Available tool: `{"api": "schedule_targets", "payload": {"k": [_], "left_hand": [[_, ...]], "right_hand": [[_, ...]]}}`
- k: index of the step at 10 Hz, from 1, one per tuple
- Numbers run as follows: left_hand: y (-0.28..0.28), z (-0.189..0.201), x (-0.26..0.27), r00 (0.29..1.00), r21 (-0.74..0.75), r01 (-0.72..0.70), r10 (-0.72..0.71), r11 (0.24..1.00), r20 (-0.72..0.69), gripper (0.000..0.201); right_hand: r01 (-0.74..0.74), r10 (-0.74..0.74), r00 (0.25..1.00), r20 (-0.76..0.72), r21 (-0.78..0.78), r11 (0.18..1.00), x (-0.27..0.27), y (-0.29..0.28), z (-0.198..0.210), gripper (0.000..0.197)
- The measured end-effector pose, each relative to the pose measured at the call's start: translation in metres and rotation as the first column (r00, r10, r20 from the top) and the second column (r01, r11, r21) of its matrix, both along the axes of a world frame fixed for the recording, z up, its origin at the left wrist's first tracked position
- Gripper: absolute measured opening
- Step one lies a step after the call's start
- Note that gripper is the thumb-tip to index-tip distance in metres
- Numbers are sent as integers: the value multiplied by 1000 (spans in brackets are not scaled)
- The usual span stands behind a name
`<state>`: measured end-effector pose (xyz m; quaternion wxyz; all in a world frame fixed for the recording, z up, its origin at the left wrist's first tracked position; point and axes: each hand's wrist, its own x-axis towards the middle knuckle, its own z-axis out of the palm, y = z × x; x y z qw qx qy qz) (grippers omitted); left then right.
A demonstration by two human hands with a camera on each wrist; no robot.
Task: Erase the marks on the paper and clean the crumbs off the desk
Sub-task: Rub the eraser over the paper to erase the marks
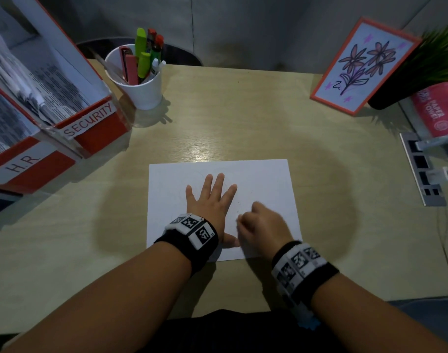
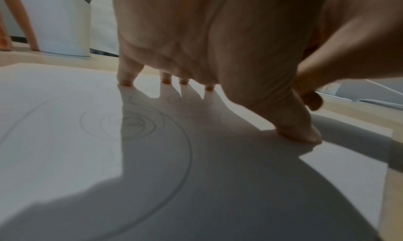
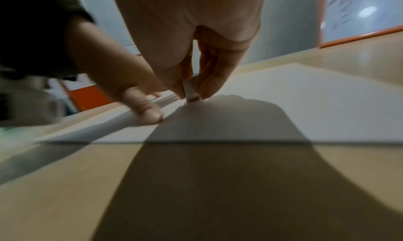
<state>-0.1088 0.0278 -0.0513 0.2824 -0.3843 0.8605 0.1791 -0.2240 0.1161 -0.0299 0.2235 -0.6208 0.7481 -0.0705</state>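
A white sheet of paper (image 1: 263, 179) lies on the wooden desk (image 1: 243, 123) in front of me. My left hand (image 1: 210, 200) lies flat on it with fingers spread, pressing it down; its fingertips (image 2: 125, 80) touch the sheet. Faint pencil circles (image 2: 130, 122) show on the paper (image 2: 54, 141) in the left wrist view. My right hand (image 1: 258, 222) pinches a small white eraser (image 3: 191, 91) whose tip meets the paper (image 3: 283, 106) just right of the left thumb (image 3: 148, 110). Tiny dark crumbs (image 1: 239, 203) speckle the sheet near the right hand.
A white cup of pens and highlighters (image 1: 141, 80) stands at the back left, beside red file boxes (image 1: 65, 128) labelled SECURITY and H.R. A framed flower drawing (image 1: 363, 64), a potted plant (image 1: 432, 62) and a paper towel pack (image 1: 437, 110) occupy the back right.
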Motion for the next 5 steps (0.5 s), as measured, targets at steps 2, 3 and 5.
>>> {"api": "schedule_targets", "payload": {"k": [2, 3, 5], "left_hand": [[0, 0, 0, 1000, 4, -3, 3, 1000, 5, 128], [0, 0, 0, 1000, 0, -5, 5, 1000, -2, 128], [1, 0, 0, 1000, -2, 1, -1, 1000, 8, 128]], "right_hand": [[152, -153, 987, -54, -21, 988, -36, -12, -6, 26], [47, -48, 998, -31, -27, 999, -17, -4, -2, 25], [127, -127, 991, -32, -20, 992, -34, -11, -5, 28]]}}
